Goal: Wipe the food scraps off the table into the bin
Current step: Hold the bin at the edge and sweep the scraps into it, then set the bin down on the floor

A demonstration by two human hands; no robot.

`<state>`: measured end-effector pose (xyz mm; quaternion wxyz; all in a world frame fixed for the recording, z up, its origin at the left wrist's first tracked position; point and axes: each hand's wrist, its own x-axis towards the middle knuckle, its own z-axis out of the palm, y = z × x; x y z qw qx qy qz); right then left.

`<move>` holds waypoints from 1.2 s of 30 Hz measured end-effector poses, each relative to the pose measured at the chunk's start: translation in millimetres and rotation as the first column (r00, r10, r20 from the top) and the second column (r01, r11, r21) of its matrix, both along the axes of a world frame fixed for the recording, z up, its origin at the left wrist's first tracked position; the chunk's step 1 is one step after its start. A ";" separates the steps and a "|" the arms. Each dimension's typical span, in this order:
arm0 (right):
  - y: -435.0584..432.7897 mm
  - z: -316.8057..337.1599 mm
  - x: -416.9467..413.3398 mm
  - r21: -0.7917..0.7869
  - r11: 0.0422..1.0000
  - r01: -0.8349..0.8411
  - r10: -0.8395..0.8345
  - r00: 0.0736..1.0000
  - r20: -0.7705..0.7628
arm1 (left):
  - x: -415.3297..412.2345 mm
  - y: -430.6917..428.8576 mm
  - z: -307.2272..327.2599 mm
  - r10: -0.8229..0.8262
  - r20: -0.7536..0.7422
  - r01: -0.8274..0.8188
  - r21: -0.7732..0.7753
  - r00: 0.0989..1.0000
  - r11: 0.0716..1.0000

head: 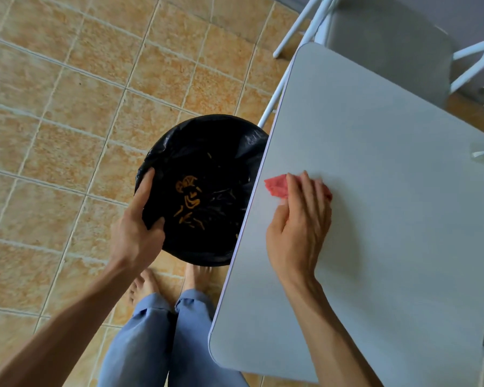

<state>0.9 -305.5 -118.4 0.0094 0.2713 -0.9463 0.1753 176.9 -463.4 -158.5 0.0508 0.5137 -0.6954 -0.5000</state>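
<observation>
Scraps lie inside bin gripped by left hand.

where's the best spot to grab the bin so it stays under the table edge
Grip the near rim of the bin, on the side away from the table. The left hand does so: thumb inside the liner, fingers outside. The table side sits tucked under the edge, leaving no room there.
</observation>
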 end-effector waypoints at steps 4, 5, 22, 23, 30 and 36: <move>-33.0 12.6 21.5 -0.097 0.990 -0.106 0.107 0.994 0.000 | 13.3 -9.1 -1.7 0.050 0.019 -0.049 -0.048 0.999 0.998; -44.6 14.6 27.2 -0.117 0.980 -0.158 0.164 0.986 0.043 | 17.6 -12.3 0.7 0.069 0.016 -0.069 -0.047 0.997 0.997; -174.4 -81.4 45.6 0.251 0.912 -0.326 0.064 0.716 0.695 | 99.4 -88.0 -46.8 0.341 0.176 -0.363 0.118 0.924 0.924; -177.0 -93.5 47.0 0.257 0.913 -0.318 0.057 0.722 0.690 | 98.0 -90.6 -61.3 0.338 0.191 -0.362 0.113 0.922 0.925; -183.1 -172.5 30.6 0.320 0.923 -0.214 -0.041 0.772 0.634 | 73.3 -97.7 -144.4 0.315 0.223 -0.346 0.119 0.923 0.931; -173.2 -204.1 25.3 0.330 0.933 -0.141 -0.085 0.807 0.585 | 62.5 -83.9 -176.6 0.225 0.259 -0.260 0.108 0.939 0.960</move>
